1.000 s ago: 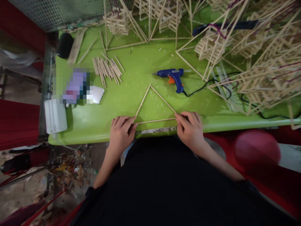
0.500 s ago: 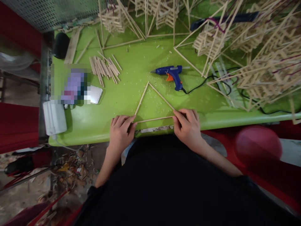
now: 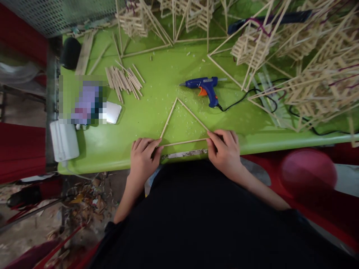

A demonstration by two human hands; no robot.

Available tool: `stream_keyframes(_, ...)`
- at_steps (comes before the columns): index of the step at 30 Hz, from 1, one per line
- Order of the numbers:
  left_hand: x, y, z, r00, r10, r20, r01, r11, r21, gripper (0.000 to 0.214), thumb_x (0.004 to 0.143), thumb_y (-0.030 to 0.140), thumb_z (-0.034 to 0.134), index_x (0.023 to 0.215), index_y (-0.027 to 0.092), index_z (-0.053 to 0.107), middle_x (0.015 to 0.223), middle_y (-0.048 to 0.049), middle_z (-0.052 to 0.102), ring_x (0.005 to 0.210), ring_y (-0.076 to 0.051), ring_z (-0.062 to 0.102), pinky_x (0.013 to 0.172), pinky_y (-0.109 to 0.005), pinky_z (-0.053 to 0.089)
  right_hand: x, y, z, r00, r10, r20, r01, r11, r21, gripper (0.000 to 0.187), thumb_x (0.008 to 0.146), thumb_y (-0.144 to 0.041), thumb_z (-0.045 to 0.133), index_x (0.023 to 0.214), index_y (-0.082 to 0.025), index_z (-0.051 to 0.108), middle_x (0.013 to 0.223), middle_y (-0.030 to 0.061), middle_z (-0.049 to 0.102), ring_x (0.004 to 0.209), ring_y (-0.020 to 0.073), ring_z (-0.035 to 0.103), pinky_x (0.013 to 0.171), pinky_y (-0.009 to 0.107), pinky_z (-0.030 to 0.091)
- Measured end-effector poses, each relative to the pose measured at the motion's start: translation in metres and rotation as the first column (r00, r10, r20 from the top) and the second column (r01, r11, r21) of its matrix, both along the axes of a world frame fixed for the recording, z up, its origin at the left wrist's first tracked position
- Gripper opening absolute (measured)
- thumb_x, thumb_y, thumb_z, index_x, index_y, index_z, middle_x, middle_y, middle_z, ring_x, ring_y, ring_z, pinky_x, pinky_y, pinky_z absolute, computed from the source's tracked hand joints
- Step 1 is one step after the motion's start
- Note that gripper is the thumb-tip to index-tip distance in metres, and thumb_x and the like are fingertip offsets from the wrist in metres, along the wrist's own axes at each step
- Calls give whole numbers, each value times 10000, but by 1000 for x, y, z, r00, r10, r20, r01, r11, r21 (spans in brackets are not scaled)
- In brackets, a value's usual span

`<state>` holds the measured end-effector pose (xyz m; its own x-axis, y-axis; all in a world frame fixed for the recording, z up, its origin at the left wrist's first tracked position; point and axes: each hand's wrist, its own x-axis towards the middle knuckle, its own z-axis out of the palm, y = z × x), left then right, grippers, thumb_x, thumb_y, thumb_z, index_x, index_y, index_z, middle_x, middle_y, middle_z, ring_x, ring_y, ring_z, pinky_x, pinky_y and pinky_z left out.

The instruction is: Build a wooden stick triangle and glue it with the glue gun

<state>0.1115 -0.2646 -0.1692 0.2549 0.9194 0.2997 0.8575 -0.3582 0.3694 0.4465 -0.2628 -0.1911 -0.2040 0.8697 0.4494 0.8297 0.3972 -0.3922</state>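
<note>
Three thin wooden sticks form a triangle (image 3: 185,142) flat on the green table, one corner pointing away from me. My left hand (image 3: 144,154) pinches its near left corner between thumb and fingers. At the near right corner, my right hand (image 3: 224,148) closes the same way; both hands cover the joints there. Just beyond the far corner lies a blue glue gun (image 3: 203,84) with an orange trigger, its nozzle toward the left. Small whitish scraps are scattered in and around the triangle.
Left of the triangle lies a pile of short sticks (image 3: 125,82). A silver device (image 3: 113,113), a white power bank (image 3: 64,141) and a black cylinder (image 3: 70,53) sit along the left. Stick frameworks (image 3: 319,82) crowd the back and right. A black cord (image 3: 235,104) trails rightward from the glue gun.
Both hands stay on the same corners of the triangle. Only a very slight shift of the camera view shows.
</note>
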Motion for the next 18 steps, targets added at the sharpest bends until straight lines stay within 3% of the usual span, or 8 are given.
stream_keyframes(8,0,1,-1,1000,-2,15,1,1000,4,220,1076,271,738,1286,259,805,1088,-94,797,1016,-282,707,919,-461,519,1,3,4,1000,1,7,-2,1000,19,374,1058,-179,699,1425,-220,758,1193,159,765,1075,344,715,980,547,616)
stream_keyframes(13,0,0,-2,1000,-4,16,3,999,45,228,1063,266,755,1287,262,802,1080,-90,797,1013,-283,703,928,-459,518,5,5,6,997,8,-73,-10,1000,-20,496,1023,-197,725,1517,-223,684,1276,170,795,1149,374,743,1039,580,628)
stream_keyframes(18,2,-1,-3,1000,11,19,-11,999,37,224,1062,286,746,1277,265,808,1081,-95,799,1015,-284,705,936,-466,529,11,7,7,991,25,-129,-26,1000,-13,471,1002,-159,705,1468,-226,708,1233,166,823,1090,358,767,999,566,660)
